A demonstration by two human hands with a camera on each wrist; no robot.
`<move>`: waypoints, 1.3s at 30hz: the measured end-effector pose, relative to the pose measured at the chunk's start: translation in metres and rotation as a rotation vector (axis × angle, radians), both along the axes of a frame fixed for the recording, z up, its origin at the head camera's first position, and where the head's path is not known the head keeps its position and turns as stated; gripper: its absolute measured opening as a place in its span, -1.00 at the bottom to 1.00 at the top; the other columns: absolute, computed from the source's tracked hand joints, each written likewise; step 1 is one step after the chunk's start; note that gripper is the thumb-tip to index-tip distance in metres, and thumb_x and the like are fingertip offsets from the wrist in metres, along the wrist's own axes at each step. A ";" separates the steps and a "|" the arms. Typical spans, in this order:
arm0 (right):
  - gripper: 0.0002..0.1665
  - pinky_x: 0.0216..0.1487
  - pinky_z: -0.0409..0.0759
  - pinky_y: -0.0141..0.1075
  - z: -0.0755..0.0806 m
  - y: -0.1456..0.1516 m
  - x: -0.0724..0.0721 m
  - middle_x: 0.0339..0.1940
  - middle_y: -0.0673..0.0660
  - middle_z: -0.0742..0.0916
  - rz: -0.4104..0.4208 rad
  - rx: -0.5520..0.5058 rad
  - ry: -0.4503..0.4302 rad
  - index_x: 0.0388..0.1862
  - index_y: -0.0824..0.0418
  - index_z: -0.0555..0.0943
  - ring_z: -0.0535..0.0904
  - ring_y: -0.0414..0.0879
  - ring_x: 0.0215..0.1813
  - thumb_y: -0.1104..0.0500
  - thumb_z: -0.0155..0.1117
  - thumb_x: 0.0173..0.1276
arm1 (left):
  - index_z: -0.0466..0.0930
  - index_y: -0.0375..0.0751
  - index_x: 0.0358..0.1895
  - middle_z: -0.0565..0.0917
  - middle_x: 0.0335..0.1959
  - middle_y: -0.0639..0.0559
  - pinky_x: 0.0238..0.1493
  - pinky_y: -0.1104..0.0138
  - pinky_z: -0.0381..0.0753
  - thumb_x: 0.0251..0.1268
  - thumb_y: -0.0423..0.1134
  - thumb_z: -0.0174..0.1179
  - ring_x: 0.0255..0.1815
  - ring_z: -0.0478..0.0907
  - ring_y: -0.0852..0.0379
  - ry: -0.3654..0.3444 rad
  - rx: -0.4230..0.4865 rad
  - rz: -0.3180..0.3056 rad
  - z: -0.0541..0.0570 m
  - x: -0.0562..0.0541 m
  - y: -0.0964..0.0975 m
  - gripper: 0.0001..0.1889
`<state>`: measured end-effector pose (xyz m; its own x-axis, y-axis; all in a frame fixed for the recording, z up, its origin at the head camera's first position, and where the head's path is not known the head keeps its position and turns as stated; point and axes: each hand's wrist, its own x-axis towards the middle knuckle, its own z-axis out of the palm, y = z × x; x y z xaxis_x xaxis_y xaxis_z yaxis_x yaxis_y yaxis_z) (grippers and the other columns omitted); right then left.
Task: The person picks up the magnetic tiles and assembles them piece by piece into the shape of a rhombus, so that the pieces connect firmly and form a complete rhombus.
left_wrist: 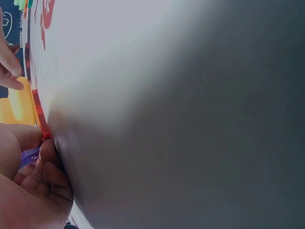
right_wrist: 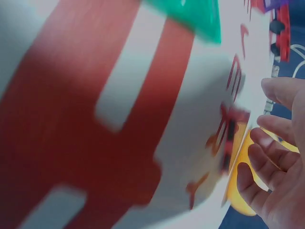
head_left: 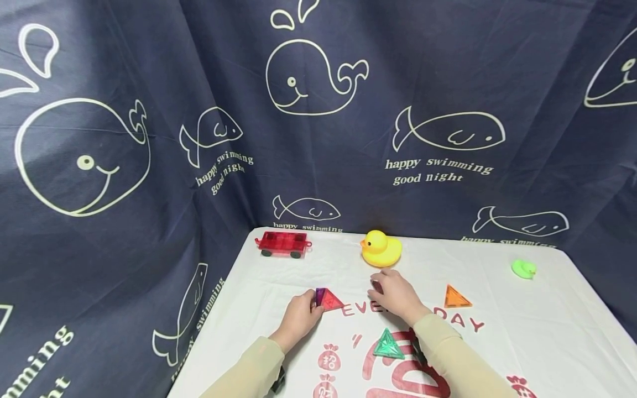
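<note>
Purple tile [head_left: 320,296] is pinched between thumb and fingers of the left hand [head_left: 299,315], just left of frame centre, below mid-height. Red triangular tile [head_left: 330,300] is set against its right side; a separate grip on it can't be told. Right hand [head_left: 395,293] is held with fingers apart and loosely bent, nothing gripped, right of centre.

Lower left part of the tile pair is hidden by the left fingertips. Yellow duck [head_left: 382,250] is placed just beyond the right hand, bill turned left. Orange triangle [head_left: 456,297] is lying right of that hand; green triangle [head_left: 389,345] is lying between the forearms, lower centre. Red wagon [head_left: 282,244] is parked at the table's far left, small green duck [head_left: 523,269] at far right.

White tabletop [head_left: 527,315] is printed with red lettering [head_left: 459,319], partly covered by the right hand. It is enclosed by a dark blue curtain [head_left: 358,166] patterned with whales and fish.

Red tile's free corner is pointed right, slightly down, at the lettering. Purple tile is seen as a narrow strip, long axis near vertical in the head view; its full outline can't be told.
</note>
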<state>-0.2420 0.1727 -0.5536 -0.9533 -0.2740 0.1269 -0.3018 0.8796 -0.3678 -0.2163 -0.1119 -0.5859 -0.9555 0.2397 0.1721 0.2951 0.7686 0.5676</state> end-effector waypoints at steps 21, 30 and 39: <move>-0.34 0.04 0.61 0.04 -0.008 0.038 0.006 -0.15 0.15 0.61 -0.120 0.044 -0.068 0.10 0.29 0.71 0.52 0.05 -0.11 -0.20 0.54 0.28 | 0.45 -0.05 -0.39 0.40 -0.62 0.22 -0.54 0.36 0.29 0.32 -0.27 0.39 -0.62 0.27 0.31 -0.008 0.015 -0.006 0.000 0.000 0.000 -0.75; -0.41 0.00 0.61 0.02 -0.010 0.037 0.005 -0.20 0.10 0.60 -0.139 0.013 -0.089 0.02 0.25 0.70 0.50 0.02 -0.17 -0.17 0.57 0.25 | 0.46 -0.06 -0.37 0.41 -0.61 0.22 -0.54 0.37 0.30 0.32 -0.27 0.39 -0.61 0.28 0.31 -0.013 0.018 -0.005 -0.001 -0.001 0.000 -0.76; -0.39 -0.05 0.58 -0.01 -0.009 0.035 0.001 -0.26 0.10 0.56 -0.160 -0.039 -0.151 -0.03 0.31 0.64 0.47 0.01 -0.23 -0.13 0.60 0.23 | 0.47 -0.09 -0.38 0.39 -0.63 0.21 -0.55 0.37 0.26 0.33 -0.28 0.38 -0.62 0.26 0.30 -0.021 0.021 -0.005 0.002 0.000 0.000 -0.77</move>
